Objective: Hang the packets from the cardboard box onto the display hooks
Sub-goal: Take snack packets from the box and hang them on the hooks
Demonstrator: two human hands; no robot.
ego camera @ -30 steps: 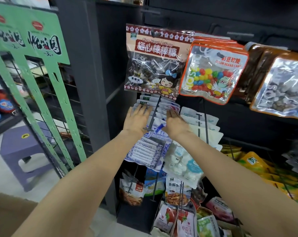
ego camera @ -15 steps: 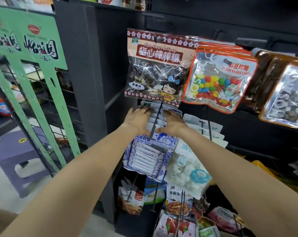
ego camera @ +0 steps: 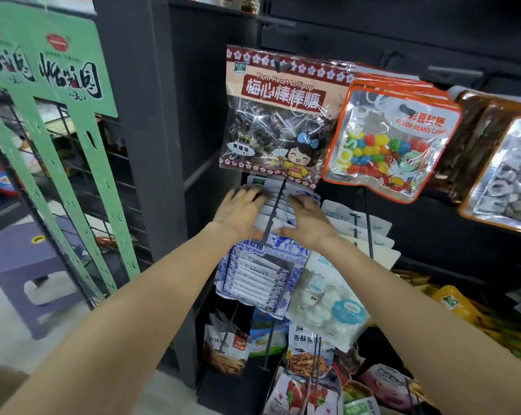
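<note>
Standing at a dark grey metal display rack [ego camera: 151,145] with a green cardboard hanging-strip stand [ego camera: 43,94] on the left and a purple plastic stool [ego camera: 28,265] on the floor near-left. Top row: clear lollipop packet with red flower border [ego camera: 277,115], orange-edged clear packet of coloured beans [ego camera: 391,142], brown-edged clear packets [ego camera: 498,175] far right. Below hangs the stack of white and blue patterned candy packets [ego camera: 260,274] on a thin black wire display hook [ego camera: 272,214]; packets hang long axis vertical, faces toward the camera, stack running along the hook from far to near. To its right, a clear packet of white round sweets [ego camera: 328,298].

Left hand [ego camera: 238,211]: fingers nearly straight, slightly spread, lying flat on the white header cards left of the hook, not clenched, pressing rather than grasping. Right hand [ego camera: 308,218]: fingers loosely bent, palm down on the headers right of the hook; thumb points toward the hook. Fingertips blurred, so cannot tell whether any pinch a card. Hands just beside each other, hook between them.

Snack bags [ego camera: 226,345] hang on the lower row.
</note>
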